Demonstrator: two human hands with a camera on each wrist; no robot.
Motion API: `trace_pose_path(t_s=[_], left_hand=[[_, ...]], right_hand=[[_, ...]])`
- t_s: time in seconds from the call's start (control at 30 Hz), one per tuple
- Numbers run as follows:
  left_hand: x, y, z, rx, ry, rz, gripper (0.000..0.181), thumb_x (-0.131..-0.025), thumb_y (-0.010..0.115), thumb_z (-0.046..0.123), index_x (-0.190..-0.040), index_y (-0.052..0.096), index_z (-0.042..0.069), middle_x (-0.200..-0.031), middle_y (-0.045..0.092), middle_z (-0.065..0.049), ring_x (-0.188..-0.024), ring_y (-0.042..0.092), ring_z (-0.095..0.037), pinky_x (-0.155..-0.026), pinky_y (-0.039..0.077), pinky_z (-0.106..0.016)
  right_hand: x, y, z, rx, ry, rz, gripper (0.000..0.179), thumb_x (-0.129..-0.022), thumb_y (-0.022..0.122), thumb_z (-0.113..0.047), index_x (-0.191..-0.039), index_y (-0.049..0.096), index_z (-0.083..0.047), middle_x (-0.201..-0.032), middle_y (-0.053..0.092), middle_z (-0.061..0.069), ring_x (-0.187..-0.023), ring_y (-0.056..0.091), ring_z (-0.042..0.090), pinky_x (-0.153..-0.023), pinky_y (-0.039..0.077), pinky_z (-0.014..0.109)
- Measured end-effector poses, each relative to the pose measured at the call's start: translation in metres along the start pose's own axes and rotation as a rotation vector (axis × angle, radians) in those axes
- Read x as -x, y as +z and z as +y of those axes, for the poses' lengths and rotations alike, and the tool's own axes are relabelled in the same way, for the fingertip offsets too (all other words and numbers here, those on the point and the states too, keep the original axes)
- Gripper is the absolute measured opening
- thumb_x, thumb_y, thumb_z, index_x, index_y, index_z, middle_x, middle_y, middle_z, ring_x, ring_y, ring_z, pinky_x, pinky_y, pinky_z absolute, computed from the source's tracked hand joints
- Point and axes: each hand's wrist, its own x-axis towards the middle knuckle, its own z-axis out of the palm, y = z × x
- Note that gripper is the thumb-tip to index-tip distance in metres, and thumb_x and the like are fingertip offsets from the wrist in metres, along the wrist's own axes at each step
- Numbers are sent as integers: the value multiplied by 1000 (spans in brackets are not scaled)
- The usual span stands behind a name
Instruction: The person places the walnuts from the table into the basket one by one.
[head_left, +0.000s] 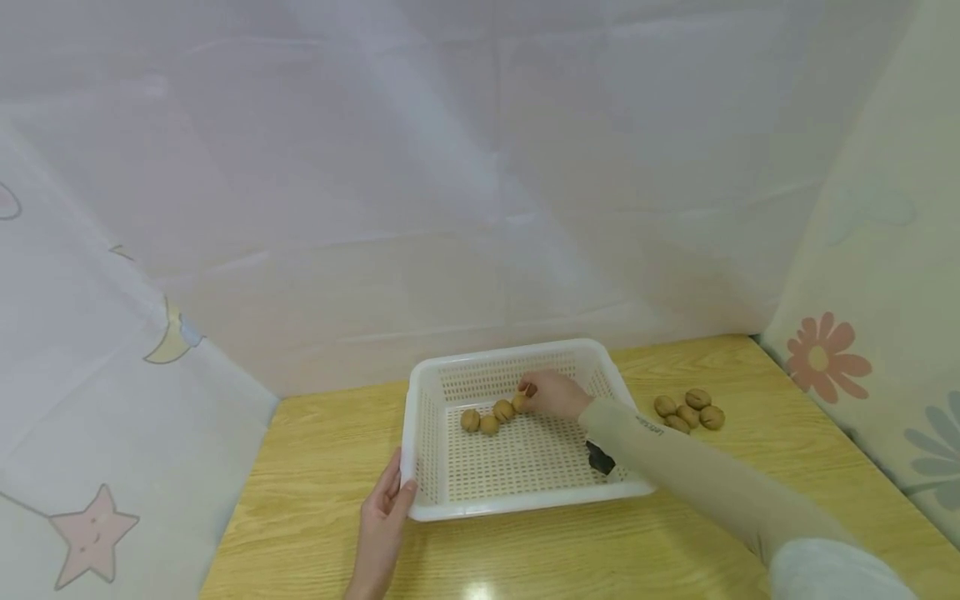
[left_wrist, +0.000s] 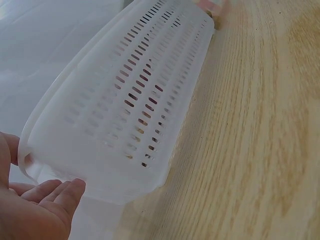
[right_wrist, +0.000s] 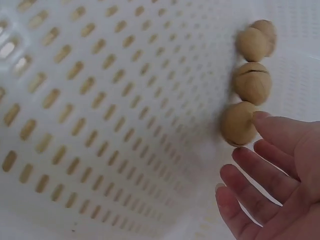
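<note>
A white plastic basket (head_left: 517, 506) with slotted walls stands on the table. My left hand (head_left: 384, 521) grips its near left corner, thumb over the rim and fingers underneath; the left wrist view shows the basket's outer wall (left_wrist: 90, 115) beside this hand (left_wrist: 40, 200). Inside the basket, several walnuts lie in a row. My right hand (head_left: 553, 394) reaches in and pinches the walnut (right_wrist: 239, 125) at the row's right end between thumb and index finger. The other fingers of this hand (right_wrist: 280, 175) are spread loosely. Another walnut (right_wrist: 252, 83) sits right against the pinched one.
On the wooden table (head_left: 315, 475), right of the basket, lies a group of several walnuts (head_left: 687, 415). My right forearm (head_left: 697, 467) crosses the basket's right rim. A pale cloth backdrop (head_left: 450, 208) hangs behind, with printed side cloths at left and right.
</note>
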Motion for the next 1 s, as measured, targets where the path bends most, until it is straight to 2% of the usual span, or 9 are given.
trace_pose_path(t_s=[0.17,0.33,0.77,1.0], left_hand=[[0,0,-1,-5,13,-7,64,-110,53,17,-162,22,-4,-166,27,-22,-149,34,-33,-109,44,-19],[0,1,-2,-6,25,-12,64,-110,53,17,-162,22,-4,-166,27,-22,-149,35,-33,-109,44,-19],[0,0,-2,-9,27,-15,64,-111,53,18,-163,22,-3,-167,25,-21,-149,34,-32,-108,44,-18],[0,0,-2,-3,26,-11,65,-111,53,19,-162,21,-5,-167,25,-22,-149,33,-32,-108,45,-17]], right_hand=[[6,-15,-5,3,-52,28,31,-99,73,-18,-125,70,-2,-114,73,11,-106,68,27,-92,59,44],[15,-34,-12,9,-102,42,30,-98,74,-17,-124,70,-3,-118,73,14,-106,69,28,-93,59,46],[52,-70,-4,-21,-141,68,27,-97,75,-18,-120,71,-4,-116,74,11,-104,68,25,-93,59,46],[74,-86,2,-25,-140,69,30,-99,72,-20,-124,70,-3,-122,71,12,-105,65,25,-90,58,44]])
